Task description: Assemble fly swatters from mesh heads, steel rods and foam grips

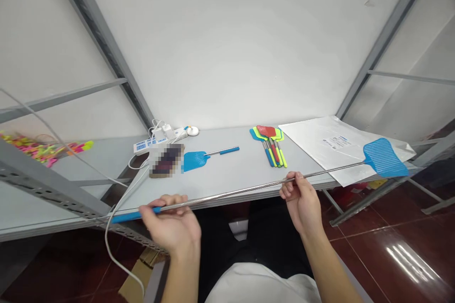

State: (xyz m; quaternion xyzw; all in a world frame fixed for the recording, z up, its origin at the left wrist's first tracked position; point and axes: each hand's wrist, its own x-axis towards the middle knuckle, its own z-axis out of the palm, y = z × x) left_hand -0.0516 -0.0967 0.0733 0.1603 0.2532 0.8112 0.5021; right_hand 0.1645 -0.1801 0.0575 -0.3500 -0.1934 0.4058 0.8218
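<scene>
A blue fly swatter (386, 158) with its metal rod drawn out long stretches across the front of the shelf, held in both hands. My left hand (174, 225) is closed around the rod close to the blue handle. Farther along, my right hand (300, 199) pinches the rod between thumb and fingers. The swatter's blue head hangs over the white plastic bag at the right. A second blue fly swatter (195, 160), its rod short, lies on the shelf beyond my left hand. Behind my right hand rests a pile of several fly swatters (272, 144) in red, yellow-green and blue.
The grey shelf (227, 170) runs between metal uprights. At the left stand a power strip (144, 146) with chargers and a pixelated object (167, 161). A white cable (107, 236) hangs over the front edge. A white plastic bag (313, 139) lies right; colourful items (42, 149) lie far left.
</scene>
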